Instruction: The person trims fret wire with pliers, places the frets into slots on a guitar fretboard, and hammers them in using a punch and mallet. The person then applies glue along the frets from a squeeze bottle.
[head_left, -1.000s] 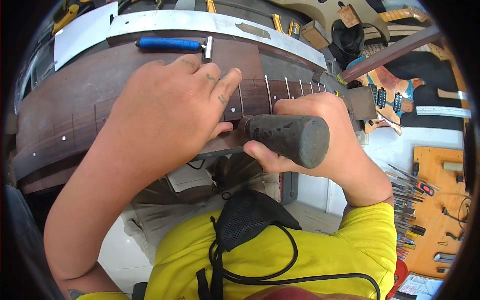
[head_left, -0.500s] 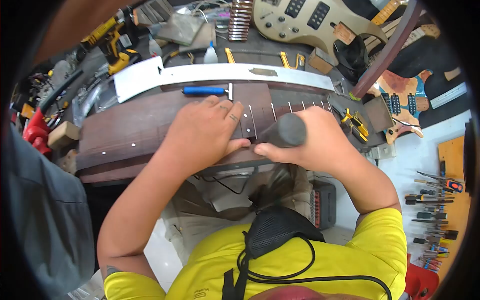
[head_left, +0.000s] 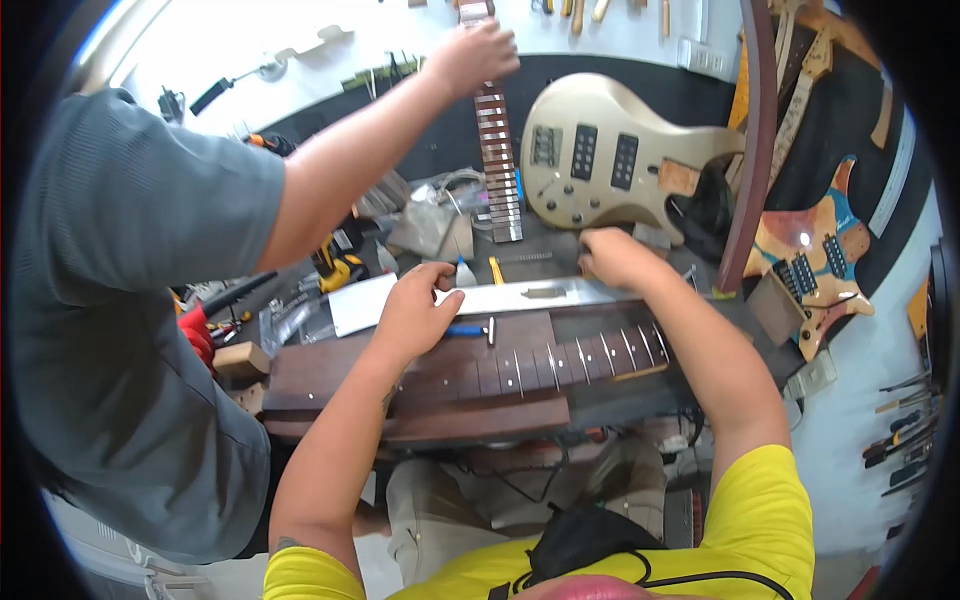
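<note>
My left hand (head_left: 418,310) hovers over the white sheet and the blue-handled tool (head_left: 466,330), thumb and fingers apart, with nothing visible in it. At the far edge of the long metal bar (head_left: 580,293), my right hand (head_left: 622,262) has its fingers curled; what they hold, if anything, is hidden. Nearer me lies a dark fretboard (head_left: 540,368) with white dots and several metal frets at its right part. It rests on the bench beside a brown wooden board (head_left: 330,372). The hammer is not in view.
At the left, a co-worker in a grey shirt (head_left: 150,220) reaches a hand (head_left: 475,58) to an upright fretted neck (head_left: 497,150). A beige guitar body (head_left: 600,160) lies behind the bar. A dark red post (head_left: 757,150) and a blue-and-wood guitar (head_left: 815,260) are at the right.
Both my hands have moved away from the fretboard, and the hammer has left view. The view now reaches farther back. The co-worker's arm now extends across the back of the bench.
</note>
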